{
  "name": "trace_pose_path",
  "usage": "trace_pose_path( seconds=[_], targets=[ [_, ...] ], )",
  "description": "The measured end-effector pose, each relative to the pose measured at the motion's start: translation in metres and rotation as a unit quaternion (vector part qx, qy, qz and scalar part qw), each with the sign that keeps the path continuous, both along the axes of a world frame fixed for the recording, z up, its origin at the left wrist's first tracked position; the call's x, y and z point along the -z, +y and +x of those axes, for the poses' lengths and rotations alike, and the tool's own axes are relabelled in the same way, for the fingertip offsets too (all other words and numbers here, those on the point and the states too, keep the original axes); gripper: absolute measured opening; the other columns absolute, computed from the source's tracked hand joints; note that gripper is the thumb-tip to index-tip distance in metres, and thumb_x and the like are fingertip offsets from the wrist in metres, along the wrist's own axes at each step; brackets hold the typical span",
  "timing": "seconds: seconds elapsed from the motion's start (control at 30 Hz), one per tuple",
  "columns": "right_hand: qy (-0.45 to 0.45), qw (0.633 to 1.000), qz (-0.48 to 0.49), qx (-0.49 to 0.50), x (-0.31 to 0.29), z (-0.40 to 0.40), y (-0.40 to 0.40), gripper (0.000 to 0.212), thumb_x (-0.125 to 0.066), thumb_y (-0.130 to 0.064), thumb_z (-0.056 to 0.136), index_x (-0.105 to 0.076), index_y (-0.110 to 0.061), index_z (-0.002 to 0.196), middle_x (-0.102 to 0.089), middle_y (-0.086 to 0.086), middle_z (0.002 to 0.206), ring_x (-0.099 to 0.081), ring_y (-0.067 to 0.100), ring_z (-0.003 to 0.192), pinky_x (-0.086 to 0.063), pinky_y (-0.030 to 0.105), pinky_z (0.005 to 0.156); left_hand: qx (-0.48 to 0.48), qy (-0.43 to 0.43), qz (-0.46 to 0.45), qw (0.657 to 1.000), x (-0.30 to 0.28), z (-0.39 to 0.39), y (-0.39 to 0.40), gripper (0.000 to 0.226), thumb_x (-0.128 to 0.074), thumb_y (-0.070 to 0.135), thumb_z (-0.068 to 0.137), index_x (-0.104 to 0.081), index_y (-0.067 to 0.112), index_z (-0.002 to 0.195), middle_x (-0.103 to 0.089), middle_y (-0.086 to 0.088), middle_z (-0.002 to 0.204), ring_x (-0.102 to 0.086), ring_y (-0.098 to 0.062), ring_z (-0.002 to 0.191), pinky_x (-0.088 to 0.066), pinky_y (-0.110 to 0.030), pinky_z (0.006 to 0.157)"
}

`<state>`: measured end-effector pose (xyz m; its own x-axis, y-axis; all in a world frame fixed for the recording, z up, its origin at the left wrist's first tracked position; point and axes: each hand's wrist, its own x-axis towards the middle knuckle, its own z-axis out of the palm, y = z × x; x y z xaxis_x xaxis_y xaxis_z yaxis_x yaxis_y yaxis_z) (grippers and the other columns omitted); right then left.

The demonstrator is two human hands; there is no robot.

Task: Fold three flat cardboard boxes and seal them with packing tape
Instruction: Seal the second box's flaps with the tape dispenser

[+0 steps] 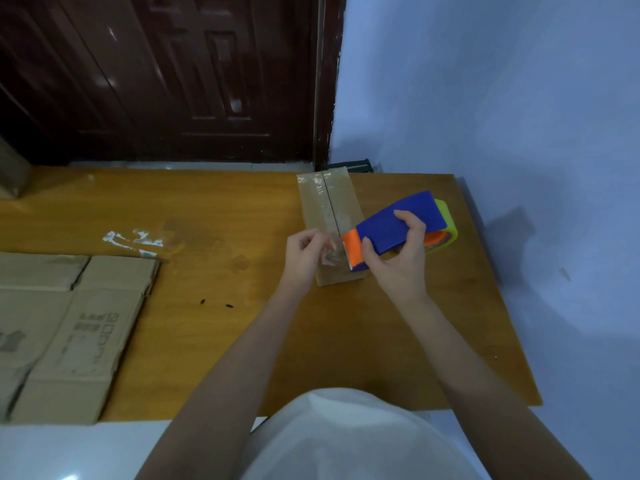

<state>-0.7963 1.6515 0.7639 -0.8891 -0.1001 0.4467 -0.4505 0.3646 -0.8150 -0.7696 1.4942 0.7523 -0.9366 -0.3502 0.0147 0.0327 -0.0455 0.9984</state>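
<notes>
A small folded cardboard box [323,199] stands on the wooden table [214,209], with clear tape along its top seam. My right hand [398,261] grips a blue and orange tape dispenser [398,225] over the box's near end. A yellow-green tape roll [446,220] sits at the dispenser's back. My left hand [303,254] pinches the loose end of clear tape [330,252] just left of the dispenser's toothed blade. Flat cardboard boxes [69,330] lie at the table's left.
A crumpled strip of used tape [133,240] lies on the table beyond the flat boxes. Another cardboard piece [12,171] shows at the far left edge. A dark wooden door [166,74] and a blue wall [502,98] stand behind the table.
</notes>
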Motion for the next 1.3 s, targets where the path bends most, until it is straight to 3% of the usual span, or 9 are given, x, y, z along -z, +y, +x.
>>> trace_pose_path(
  seconds=[0.13, 0.27, 0.5, 0.63, 0.77, 0.93, 1.07, 1.2, 1.3],
  targets=[
    [0.004, 0.999, 0.039, -0.014, -0.001, -0.003, -0.005, 0.057, -0.073, -0.017, 0.079, -0.039, -0.022, 0.124, -0.044, -0.010, 0.105, -0.052, 0.003, 0.090, -0.049, 0.017, 0.074, -0.012, 0.006, 0.020, 1.000, -0.001, 0.001, 0.000, 0.037, -0.046, -0.004, 0.091, -0.057, 0.000, 0.056, -0.044, -0.013, 0.054, -0.041, -0.016, 0.051, -0.037, -0.022, 0.051],
    [0.022, 0.996, 0.082, -0.031, -0.002, -0.007, -0.010, 0.056, -0.073, -0.014, 0.078, -0.039, -0.020, 0.123, -0.042, -0.003, 0.107, -0.049, -0.009, 0.092, -0.042, 0.005, 0.071, -0.011, 0.003, 0.009, 1.000, 0.004, 0.000, -0.003, 0.035, -0.045, -0.004, 0.091, -0.051, -0.014, 0.058, -0.046, -0.024, 0.060, -0.041, -0.023, 0.056, -0.037, -0.029, 0.055],
    [-0.025, 0.997, 0.065, -0.032, 0.001, -0.009, -0.008, 0.056, -0.073, -0.017, 0.080, -0.038, -0.025, 0.122, -0.044, -0.002, 0.109, -0.053, 0.003, 0.089, -0.045, 0.013, 0.071, -0.021, -0.009, -0.007, 1.000, 0.002, 0.000, 0.000, 0.037, -0.043, -0.002, 0.092, -0.057, -0.011, 0.059, -0.052, -0.005, 0.055, -0.047, -0.006, 0.051, -0.041, -0.020, 0.053],
    [-0.032, 0.995, 0.088, -0.019, 0.001, -0.015, -0.002, 0.055, -0.072, -0.017, 0.080, -0.039, -0.017, 0.124, -0.042, -0.002, 0.109, -0.052, 0.000, 0.089, -0.044, 0.014, 0.071, -0.030, -0.099, -0.089, 0.991, 0.001, 0.001, 0.004, 0.039, -0.046, 0.015, 0.093, -0.064, 0.005, 0.060, -0.061, -0.005, 0.058, -0.055, -0.012, 0.054, -0.047, -0.032, 0.059],
    [-0.050, 0.995, 0.080, -0.018, -0.001, -0.018, 0.001, 0.057, -0.072, -0.017, 0.081, -0.037, -0.017, 0.125, -0.042, -0.007, 0.106, -0.053, 0.000, 0.089, -0.045, 0.015, 0.071, -0.037, -0.177, -0.131, 0.975, 0.001, 0.004, -0.002, 0.039, -0.048, 0.027, 0.090, -0.069, 0.012, 0.061, -0.065, 0.001, 0.059, -0.061, -0.012, 0.061, -0.048, -0.029, 0.064],
    [0.040, 0.987, 0.154, -0.021, -0.007, -0.014, -0.011, 0.053, -0.073, -0.014, 0.078, -0.042, -0.007, 0.121, -0.044, 0.001, 0.103, -0.047, 0.004, 0.077, -0.037, 0.010, 0.063, 0.004, -0.242, -0.245, 0.939, -0.003, 0.005, -0.014, 0.033, -0.058, 0.042, 0.085, -0.069, 0.017, 0.066, -0.067, 0.000, 0.066, -0.060, -0.017, 0.061, -0.044, -0.027, 0.055],
    [0.074, 0.974, 0.210, -0.031, -0.013, -0.013, -0.017, 0.052, -0.072, -0.013, 0.078, -0.042, -0.008, 0.121, -0.052, 0.016, 0.102, -0.048, 0.016, 0.078, -0.040, 0.025, 0.060, 0.066, -0.256, -0.193, 0.945, -0.005, -0.001, -0.014, 0.039, -0.054, 0.038, 0.093, -0.062, 0.010, 0.068, -0.063, -0.007, 0.069, -0.059, -0.020, 0.068, -0.050, -0.039, 0.071],
    [0.004, 0.987, 0.159, -0.031, -0.019, -0.018, -0.016, 0.055, -0.071, -0.016, 0.080, -0.039, -0.011, 0.125, -0.046, 0.001, 0.104, -0.050, 0.007, 0.080, -0.038, 0.010, 0.067, 0.046, -0.250, -0.174, 0.951, -0.003, -0.002, -0.014, 0.035, -0.045, 0.024, 0.097, -0.057, 0.015, 0.065, -0.056, -0.004, 0.065, -0.054, -0.023, 0.070, -0.047, -0.038, 0.072],
    [-0.094, 0.993, 0.068, 0.003, -0.026, -0.027, -0.015, 0.057, -0.071, -0.011, 0.078, -0.037, -0.011, 0.123, -0.048, -0.007, 0.096, -0.053, 0.000, 0.079, -0.041, 0.010, 0.066, 0.058, -0.265, -0.202, 0.941, -0.003, -0.006, -0.017, 0.036, -0.044, 0.029, 0.096, -0.062, 0.008, 0.073, -0.050, 0.000, 0.062, -0.050, -0.024, 0.066, -0.038, -0.033, 0.064]
  ],
)
